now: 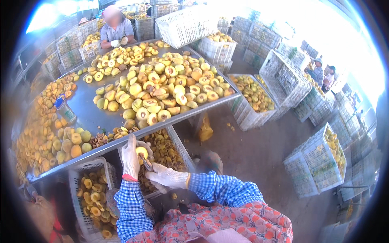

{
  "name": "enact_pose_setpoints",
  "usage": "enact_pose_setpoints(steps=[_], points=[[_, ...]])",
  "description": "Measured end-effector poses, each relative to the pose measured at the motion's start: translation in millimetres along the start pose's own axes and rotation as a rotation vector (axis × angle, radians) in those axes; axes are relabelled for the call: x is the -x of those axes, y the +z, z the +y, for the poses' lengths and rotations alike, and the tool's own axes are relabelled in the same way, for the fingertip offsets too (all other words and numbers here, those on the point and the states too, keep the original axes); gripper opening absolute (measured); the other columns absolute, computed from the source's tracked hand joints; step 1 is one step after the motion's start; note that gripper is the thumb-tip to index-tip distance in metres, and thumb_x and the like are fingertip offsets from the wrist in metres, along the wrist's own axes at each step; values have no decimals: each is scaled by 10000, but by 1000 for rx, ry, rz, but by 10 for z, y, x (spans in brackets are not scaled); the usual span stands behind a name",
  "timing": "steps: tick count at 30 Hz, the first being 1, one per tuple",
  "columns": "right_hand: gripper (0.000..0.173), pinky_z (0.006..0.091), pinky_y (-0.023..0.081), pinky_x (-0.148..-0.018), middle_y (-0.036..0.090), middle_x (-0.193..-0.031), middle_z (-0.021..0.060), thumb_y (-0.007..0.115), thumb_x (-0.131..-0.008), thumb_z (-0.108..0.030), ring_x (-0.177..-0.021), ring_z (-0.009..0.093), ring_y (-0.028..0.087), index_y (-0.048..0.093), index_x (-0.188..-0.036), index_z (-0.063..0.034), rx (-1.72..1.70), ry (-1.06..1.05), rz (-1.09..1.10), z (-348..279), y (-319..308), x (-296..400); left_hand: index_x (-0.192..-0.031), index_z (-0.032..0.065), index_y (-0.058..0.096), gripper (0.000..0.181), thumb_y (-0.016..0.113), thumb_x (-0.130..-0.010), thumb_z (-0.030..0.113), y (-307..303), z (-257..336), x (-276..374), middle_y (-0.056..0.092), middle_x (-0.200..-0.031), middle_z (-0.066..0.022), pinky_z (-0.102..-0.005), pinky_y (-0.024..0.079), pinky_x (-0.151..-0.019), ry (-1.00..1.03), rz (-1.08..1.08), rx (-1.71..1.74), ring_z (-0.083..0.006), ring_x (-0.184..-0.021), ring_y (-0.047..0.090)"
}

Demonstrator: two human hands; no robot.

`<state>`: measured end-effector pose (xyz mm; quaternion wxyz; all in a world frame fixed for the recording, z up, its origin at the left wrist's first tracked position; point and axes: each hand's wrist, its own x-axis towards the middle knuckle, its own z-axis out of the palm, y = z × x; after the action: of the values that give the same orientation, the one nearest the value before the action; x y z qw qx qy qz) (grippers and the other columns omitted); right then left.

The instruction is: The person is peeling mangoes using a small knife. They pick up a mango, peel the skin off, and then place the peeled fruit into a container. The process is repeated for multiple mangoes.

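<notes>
My left hand (130, 158), in a white knit glove, holds a yellow peach half (142, 150) with its cut face towards me. A narrow metal hand tool (148, 164) is gripped in my gloved right hand (168, 176), its tip at the dark middle of the fruit. Whether a stone is still in there cannot be made out. Both hands are just in front of the metal table's edge (185, 120). Below them stands a crate (181, 148) of peach pieces and scraps. Halved peaches (164, 88) are heaped on the table beyond.
Left of my arm is a crate (110, 173) of pitted halves. A lidded clear jar (66, 111) sits among fruit on the table. Across it works a person (117, 30) in gloves. Filled crates (252, 94) stand on the right, and another crate (187, 25) leans over the far corner.
</notes>
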<state>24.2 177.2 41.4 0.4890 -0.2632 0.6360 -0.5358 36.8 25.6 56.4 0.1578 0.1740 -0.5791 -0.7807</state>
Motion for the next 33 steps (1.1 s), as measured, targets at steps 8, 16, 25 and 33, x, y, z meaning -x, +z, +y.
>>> enact_pose_setpoints(steps=[8, 16, 25, 33], points=[[136, 244, 346, -392, 467, -680, -20, 500, -962, -240, -486, 84, 449, 456, -1037, -135, -382, 189, -281, 66, -54, -271, -768, -75, 639, 573, 433, -1019, 397, -305, -154, -149, 627, -623, -148, -313, 519, -456, -75, 22, 98, -220, -490, 605], [131, 210, 267, -329, 341, -578, -85, 521, -962, -197, -407, 30, 324, 457, -853, -164, -591, 332, -369, 35, -28, -491, -763, -55, 615, 576, 404, -1016, 418, -447, -190, -202, 625, -654, -165, -355, 532, -455, -164, 56, 273, -266, -520, 623], [210, 207, 248, -310, 378, -577, -72, 568, -964, -235, -380, 23, 323, 474, -801, -141, -638, 54, -400, 105, 26, -592, -898, -53, 600, 544, 346, -1038, 408, -773, -314, -311, 621, -680, -135, -363, 529, -487, 36, 352, 348, -262, -528, 608], [345, 384, 535, -592, 642, -908, 156, 474, -906, -260, -713, 257, 661, 542, -1106, 13, 931, 252, -121, 804, -780, -602, -1176, -2, 639, 448, 531, -958, 374, -2258, -9, 797, 635, -1153, -180, -368, 458, -932, 33, 927, -565, -295, -1051, 612]])
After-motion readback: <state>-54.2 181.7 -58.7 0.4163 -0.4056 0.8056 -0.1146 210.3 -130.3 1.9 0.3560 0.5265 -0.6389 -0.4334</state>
